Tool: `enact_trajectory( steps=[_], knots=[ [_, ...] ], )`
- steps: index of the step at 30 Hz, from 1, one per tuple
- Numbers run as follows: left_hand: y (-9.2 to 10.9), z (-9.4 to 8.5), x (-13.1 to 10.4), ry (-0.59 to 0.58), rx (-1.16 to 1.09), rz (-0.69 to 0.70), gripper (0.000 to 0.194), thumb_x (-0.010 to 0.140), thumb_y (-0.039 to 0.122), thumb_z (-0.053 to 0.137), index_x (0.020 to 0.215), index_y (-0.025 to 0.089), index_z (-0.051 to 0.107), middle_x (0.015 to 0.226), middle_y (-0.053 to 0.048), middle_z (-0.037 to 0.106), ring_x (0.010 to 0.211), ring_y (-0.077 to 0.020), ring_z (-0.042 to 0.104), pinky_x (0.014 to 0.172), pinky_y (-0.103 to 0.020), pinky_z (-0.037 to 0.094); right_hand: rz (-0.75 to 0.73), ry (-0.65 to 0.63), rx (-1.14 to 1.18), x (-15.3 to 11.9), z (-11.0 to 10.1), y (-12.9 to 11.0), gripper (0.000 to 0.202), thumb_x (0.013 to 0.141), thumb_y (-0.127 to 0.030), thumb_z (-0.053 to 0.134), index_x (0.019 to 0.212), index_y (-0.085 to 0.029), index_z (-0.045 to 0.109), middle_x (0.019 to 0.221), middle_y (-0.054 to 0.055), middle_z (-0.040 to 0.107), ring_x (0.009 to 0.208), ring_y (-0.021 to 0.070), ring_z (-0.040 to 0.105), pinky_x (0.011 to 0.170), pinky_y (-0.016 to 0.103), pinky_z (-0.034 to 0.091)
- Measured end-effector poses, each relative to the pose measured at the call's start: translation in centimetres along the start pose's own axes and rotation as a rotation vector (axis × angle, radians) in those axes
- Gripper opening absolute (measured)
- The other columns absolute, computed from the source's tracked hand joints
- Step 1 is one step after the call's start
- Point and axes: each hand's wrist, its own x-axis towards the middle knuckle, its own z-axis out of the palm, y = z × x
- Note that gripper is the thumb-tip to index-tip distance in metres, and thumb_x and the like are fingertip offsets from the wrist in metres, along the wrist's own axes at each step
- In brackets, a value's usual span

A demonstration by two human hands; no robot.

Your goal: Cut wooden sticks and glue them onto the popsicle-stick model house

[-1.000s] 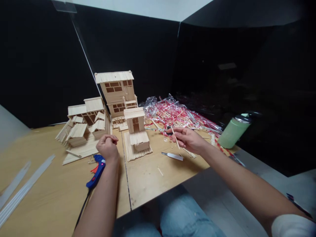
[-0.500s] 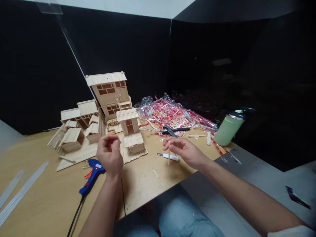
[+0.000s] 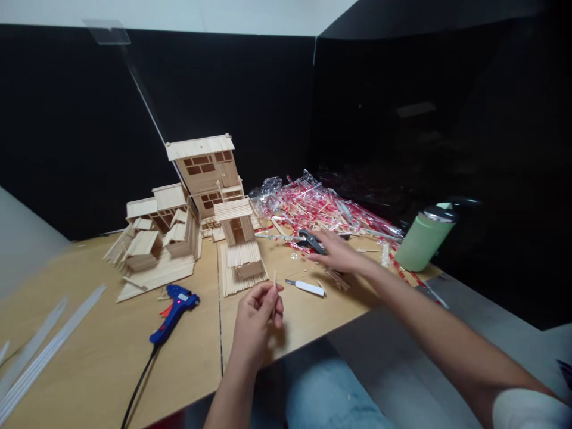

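Observation:
My left hand (image 3: pixel 261 313) is closed in a pinch on a short thin wooden stick (image 3: pixel 274 279), held upright above the front of the table. Farther back, my right hand (image 3: pixel 337 251) stretches over a dark-handled hand tool (image 3: pixel 311 241), its thumb and fingers apart; whether it touches the tool I cannot tell. Between the hands lies a white-handled craft knife (image 3: pixel 308 288). Several short wooden sticks (image 3: pixel 337 279) lie below my right palm. A small stick-built house (image 3: pixel 241 250) stands just beyond my left hand.
Behind stands a taller wooden house model (image 3: pixel 205 170), with low stick buildings (image 3: pixel 145 247) to its left. A blue glue gun (image 3: pixel 174 313) lies at left near clear glue sticks (image 3: pixel 53 342). Wrapped sticks (image 3: pixel 313 202) are heaped at the back. A green bottle (image 3: pixel 424 238) stands right.
The upright stick has passed from my right hand to my left, which moved right and nearer the table's front. My right hand has reached farther back, over the dark tool.

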Motion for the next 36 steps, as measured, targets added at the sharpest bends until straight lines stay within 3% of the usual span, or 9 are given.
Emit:
enact_trajectory(
  steps=[2,4,7,11,13,16,23,31,36],
  knots=[
    [0.2,-0.1,-0.1,0.008,-0.15,-0.044,0.026,0.076,0.04,0.077,0.085,0.016,0.071,0.063,0.002,0.059,0.042,-0.0032,0.046,0.043,-0.014,0.034,0.071,-0.076,-0.088,1.5,-0.5,2.8,0.088,0.074,-0.051,0.075,0.146,-0.013,0.042,0.145,0.026,0.045,0.138,0.0468,0.033,0.108,0.059,0.028],
    [0.4,0.1,-0.1,-0.001,-0.316,-0.101,0.026,0.072,0.035,0.082,0.084,0.014,0.071,0.071,0.0,0.061,0.046,-0.0027,0.05,0.044,-0.013,0.039,0.088,-0.139,-0.159,2.4,-0.5,4.5,0.094,0.067,-0.055,0.078,0.144,-0.013,0.046,0.14,0.028,0.05,0.131,0.049,0.042,0.103,0.059,0.033],
    [0.6,0.3,-0.1,-0.015,-0.519,-0.205,0.025,0.068,0.027,0.085,0.083,0.012,0.072,0.082,-0.002,0.062,0.056,-0.0057,0.058,0.046,-0.013,0.048,0.05,-0.174,-0.242,3.0,-0.2,5.2,0.084,0.072,-0.054,0.074,0.142,-0.014,0.048,0.127,0.025,0.06,0.117,0.0428,0.055,0.094,0.049,0.041],
    [0.8,-0.1,-0.3,-0.067,-0.669,-0.277,0.016,0.077,0.021,0.077,0.088,0.011,0.071,0.083,-0.003,0.059,0.063,-0.0078,0.06,0.05,-0.016,0.057,-0.002,-0.156,-0.299,3.5,-0.1,5.0,0.069,0.071,-0.035,0.075,0.133,-0.014,0.053,0.11,0.018,0.068,0.098,0.0329,0.063,0.077,0.033,0.045],
    [1.0,-0.5,-0.5,-0.095,-0.697,-0.28,0.012,0.082,0.019,0.072,0.09,0.01,0.07,0.08,-0.002,0.056,0.062,-0.0073,0.058,0.05,-0.016,0.058,0.009,-0.111,-0.318,3.7,-0.1,5.0,0.059,0.07,-0.03,0.073,0.124,-0.011,0.056,0.107,0.018,0.068,0.092,0.0313,0.064,0.069,0.03,0.043],
    [1.4,-0.9,-0.8,-0.098,-0.692,-0.265,0.012,0.084,0.016,0.069,0.093,0.009,0.069,0.077,-0.001,0.053,0.061,-0.0064,0.056,0.05,-0.016,0.058,0.027,-0.022,-0.326,3.4,0.1,4.7,0.048,0.077,-0.037,0.068,0.115,-0.009,0.057,0.102,0.02,0.068,0.087,0.0318,0.064,0.064,0.031,0.042],
    [1.5,-0.7,-0.3,-0.03,-0.581,-0.178,0.026,0.075,0.023,0.08,0.092,0.009,0.068,0.071,0.002,0.052,0.057,-0.0054,0.05,0.046,-0.014,0.05,-0.075,0.165,-0.248,1.1,0.0,3.2,0.043,0.081,-0.037,0.064,0.117,-0.015,0.057,0.106,0.015,0.068,0.095,0.0313,0.064,0.075,0.033,0.046],
    [1.3,-0.7,-0.3,0.033,-0.541,-0.131,0.039,0.072,0.023,0.082,0.106,0.01,0.068,0.071,0.002,0.054,0.056,-0.0045,0.047,0.044,-0.012,0.043,0.029,0.068,-0.424,0.8,2.1,4.3,0.07,0.078,-0.055,0.07,0.133,-0.017,0.05,0.112,0.019,0.063,0.097,0.0349,0.062,0.077,0.039,0.045],
    [0.9,-1.0,-0.5,0.099,-0.475,-0.086,0.049,0.072,0.023,0.082,0.116,0.013,0.064,0.069,0.003,0.057,0.054,-0.0046,0.048,0.045,-0.012,0.043,-0.131,0.329,-0.49,-1.5,3.0,1.8,0.054,0.086,-0.042,0.066,0.131,-0.015,0.052,0.131,0.021,0.054,0.124,0.0379,0.046,0.101,0.052,0.03]
  ],
)
